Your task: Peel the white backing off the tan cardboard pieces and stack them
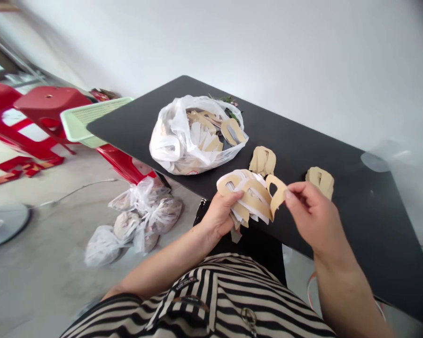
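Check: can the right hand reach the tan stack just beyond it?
Likely yes. The tan stack lies on the black table just beyond the right hand, with nothing visible between them. But that hand is pinching a tan cutout, so it may need freeing first.

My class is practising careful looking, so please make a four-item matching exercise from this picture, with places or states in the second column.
Column 1
1. Left hand
2. Right hand
3. Open plastic bag
4. Bunched plastic bags

Column 2
A. pinching a tan piece by its edge
B. on the grey floor
C. holding a fanned bundle of tan and white pieces
D. on the black table

Right pairs: 1-C, 2-A, 3-D, 4-B
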Demonstrator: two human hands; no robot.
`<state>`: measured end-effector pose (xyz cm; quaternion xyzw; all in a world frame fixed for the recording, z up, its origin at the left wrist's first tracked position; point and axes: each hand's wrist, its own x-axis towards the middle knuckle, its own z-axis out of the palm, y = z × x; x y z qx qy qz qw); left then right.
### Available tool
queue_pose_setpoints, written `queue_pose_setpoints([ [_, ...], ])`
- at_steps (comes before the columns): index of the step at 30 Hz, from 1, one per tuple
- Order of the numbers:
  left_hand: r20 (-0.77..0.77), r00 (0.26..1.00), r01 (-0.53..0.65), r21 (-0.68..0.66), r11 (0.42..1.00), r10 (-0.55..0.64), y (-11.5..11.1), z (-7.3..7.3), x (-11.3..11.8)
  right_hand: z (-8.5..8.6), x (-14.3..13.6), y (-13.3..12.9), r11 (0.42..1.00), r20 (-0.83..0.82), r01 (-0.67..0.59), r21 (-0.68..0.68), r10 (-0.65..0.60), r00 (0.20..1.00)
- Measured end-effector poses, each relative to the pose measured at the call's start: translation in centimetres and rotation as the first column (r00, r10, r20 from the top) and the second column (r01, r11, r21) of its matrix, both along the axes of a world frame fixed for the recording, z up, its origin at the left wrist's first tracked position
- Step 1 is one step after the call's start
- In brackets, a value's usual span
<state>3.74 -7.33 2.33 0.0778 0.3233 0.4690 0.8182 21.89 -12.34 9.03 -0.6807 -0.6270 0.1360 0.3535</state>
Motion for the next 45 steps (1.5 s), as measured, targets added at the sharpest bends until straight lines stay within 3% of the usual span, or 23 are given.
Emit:
queue_pose_setpoints([
  [5, -0.029, 0.999, 0.045, 0.022, 0.999, -0.044, 0.5, 0.3, -0.5, -0.3, 5.0, 0.0, 0.989, -0.213, 0.136, -0.056, -0.145, 0.966],
  [10, -0.086, 0.991, 0.106, 0.028, 0.994, -0.104, 0.6, 0.7, -0.4, -1.5, 9.5, 0.2, 0.981, -0.415, 0.193, -0.020, -0.184, 0.891],
  [15, -0.151, 0.981, 0.123, -0.012, 0.992, -0.123, 0.8, 1.4, 0.1, -1.1, 14.2, -0.7, 0.980, -0.479, 0.194, -0.043, -0.191, 0.857],
  [20, -0.162, 0.975, 0.152, -0.024, 0.988, -0.154, 0.9, 1.8, 0.5, 0.4, 18.6, -1.3, 0.987, -0.374, 0.129, -0.094, -0.155, 0.915],
  [25, -0.187, 0.964, 0.181, -0.053, 0.982, -0.188, 0.9, 1.8, 0.9, 1.4, 23.0, 0.7, 0.977, -0.297, 0.023, -0.214, -0.087, 0.951],
  [32, -0.241, 0.950, 0.175, -0.108, 0.979, -0.197, 1.3, 2.3, 2.4, -0.9, 25.8, 7.0, 0.908, -0.377, -0.131, -0.397, -0.030, 0.926],
  [36, -0.258, 0.944, 0.183, -0.115, 0.976, -0.208, 1.5, 2.2, 3.0, -2.9, 26.1, 9.7, 0.901, -0.296, -0.060, -0.429, -0.078, 0.952],
  [41, -0.254, 0.947, 0.181, -0.092, 0.979, -0.199, 1.6, 2.1, 3.4, -4.9, 27.0, 10.7, 0.917, -0.223, 0.060, -0.394, -0.159, 0.962],
  [43, -0.225, 0.953, 0.193, -0.063, 0.979, -0.202, 1.4, 2.2, 3.6, -5.4, 27.4, 10.4, 0.921, -0.121, 0.151, -0.359, -0.206, 0.971],
  [45, -0.195, 0.962, 0.184, -0.039, 0.982, -0.189, 1.3, 2.2, 3.8, -5.2, 27.2, 9.8, 0.927, 0.082, 0.238, -0.289, -0.224, 0.971],
])
